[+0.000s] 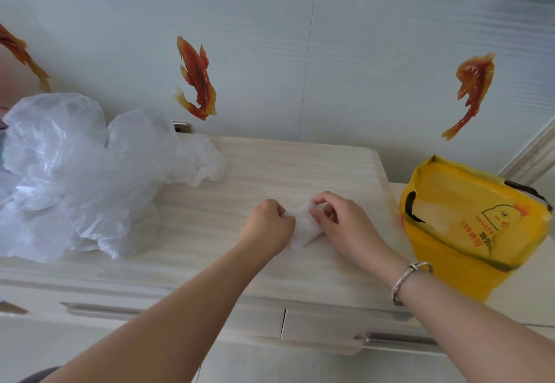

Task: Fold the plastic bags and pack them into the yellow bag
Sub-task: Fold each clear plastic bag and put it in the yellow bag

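Together, left hand [268, 223] and right hand [342, 223] fingers [319, 202] pinching folded plastic bag [304, 229]

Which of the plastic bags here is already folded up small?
The small white bag pinched between the left hand and right hand at the table's middle. The other clear bags lie loose and puffed in a heap at the left.

A pale wood-grain cabinet top [270, 166] spreads under and around the grip. Below it, toward the camera, run drawer fronts with long metal handles [393, 337]. Beyond the grip stands a pale panelled wall [330, 52] bearing three orange-red fish stickers: one up and left [196, 77], one far right [473, 88], one cut by the left edge [21, 55]. A silver bracelet [410, 280] sits near-right of the grip.
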The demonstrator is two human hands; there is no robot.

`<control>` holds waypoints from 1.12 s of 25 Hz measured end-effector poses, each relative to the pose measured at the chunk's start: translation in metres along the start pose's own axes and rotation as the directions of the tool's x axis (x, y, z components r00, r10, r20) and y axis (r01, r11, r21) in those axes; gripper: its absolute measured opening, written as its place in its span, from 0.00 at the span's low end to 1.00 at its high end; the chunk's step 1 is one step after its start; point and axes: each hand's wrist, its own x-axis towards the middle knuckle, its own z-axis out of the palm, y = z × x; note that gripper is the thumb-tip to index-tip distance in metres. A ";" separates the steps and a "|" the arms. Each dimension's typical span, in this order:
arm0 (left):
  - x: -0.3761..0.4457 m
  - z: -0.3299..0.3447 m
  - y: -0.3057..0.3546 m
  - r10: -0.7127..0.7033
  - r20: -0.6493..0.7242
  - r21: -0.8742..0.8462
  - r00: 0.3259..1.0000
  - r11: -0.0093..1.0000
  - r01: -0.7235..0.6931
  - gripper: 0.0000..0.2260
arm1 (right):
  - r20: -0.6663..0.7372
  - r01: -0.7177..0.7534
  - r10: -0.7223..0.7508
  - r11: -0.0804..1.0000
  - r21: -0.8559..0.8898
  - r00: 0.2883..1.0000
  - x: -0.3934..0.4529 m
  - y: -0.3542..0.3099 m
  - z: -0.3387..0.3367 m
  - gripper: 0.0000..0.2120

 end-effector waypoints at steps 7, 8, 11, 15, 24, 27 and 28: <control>-0.011 0.000 0.000 0.522 -0.052 0.325 0.851 0.815 -0.480 0.05 | -0.052 0.082 -0.089 0.988 -0.129 0.995 0.005 -0.003 0.007 0.08; -0.010 0.002 -0.003 0.485 -0.013 0.326 0.875 0.829 -0.455 0.07 | -0.046 0.089 -0.095 0.989 -0.118 0.994 0.006 -0.004 0.007 0.08; -0.004 0.002 -0.013 0.383 0.033 0.301 0.923 0.877 -0.375 0.11 | -0.032 0.087 -0.091 0.990 -0.107 0.995 0.007 -0.006 0.011 0.10; -0.001 -0.002 -0.015 0.305 0.086 0.232 0.948 0.920 -0.317 0.15 | 0.003 0.141 -0.144 0.964 -0.225 0.990 0.005 -0.003 0.013 0.12; 0.009 -0.017 -0.005 0.028 0.212 0.064 0.977 0.997 -0.042 0.22 | 0.103 0.019 0.009 0.964 -0.265 0.995 0.006 -0.008 0.006 0.17; 0.013 -0.023 -0.003 0.009 0.188 0.157 0.982 0.987 -0.040 0.22 | 0.064 -0.155 0.176 0.956 -0.249 0.982 0.013 -0.007 -0.001 0.13; 0.013 -0.023 -0.003 0.013 0.175 0.216 0.984 0.975 -0.052 0.21 | 0.082 -0.190 0.216 0.950 -0.250 0.973 0.014 -0.008 -0.003 0.11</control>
